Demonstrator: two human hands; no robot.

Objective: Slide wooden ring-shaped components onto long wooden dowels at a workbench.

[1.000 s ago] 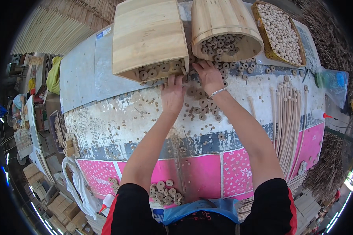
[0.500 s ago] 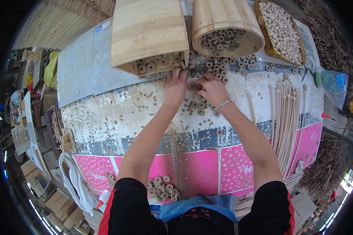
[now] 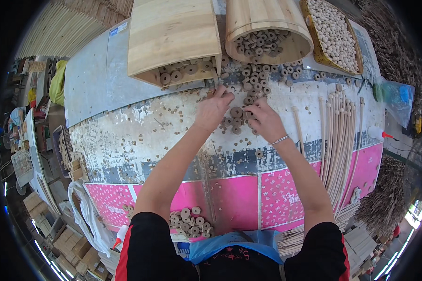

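Note:
My left hand [image 3: 214, 107] is over the table just below the square wooden box [image 3: 176, 40], its fingers curled together. What it pinches, if anything, is hidden. My right hand [image 3: 267, 121] is closed too, thumb and fingertips bent inward beside a larger wooden wheel with a centre hole [image 3: 237, 112]; I cannot make out what is in it. Several smaller holed discs [image 3: 236, 129] lie between the hands. A trail of wooden wheels [image 3: 255, 79] runs down from the round wooden tub [image 3: 269, 21], which lies on its side with its mouth toward me.
A yellow tray [image 3: 321, 54] of pale wooden balls stands far right. Thin ball-ended sticks [image 3: 337, 136] lie on the right. A pile of wheels [image 3: 192, 222] rests near my body. Glue bottles [image 3: 376, 133] and a clear plastic bag [image 3: 396, 98] are at the sides.
Both hands have drawn back from the box and the wheel trail toward me. My right hand has also shifted right, leaving the larger wheel between them in fuller view.

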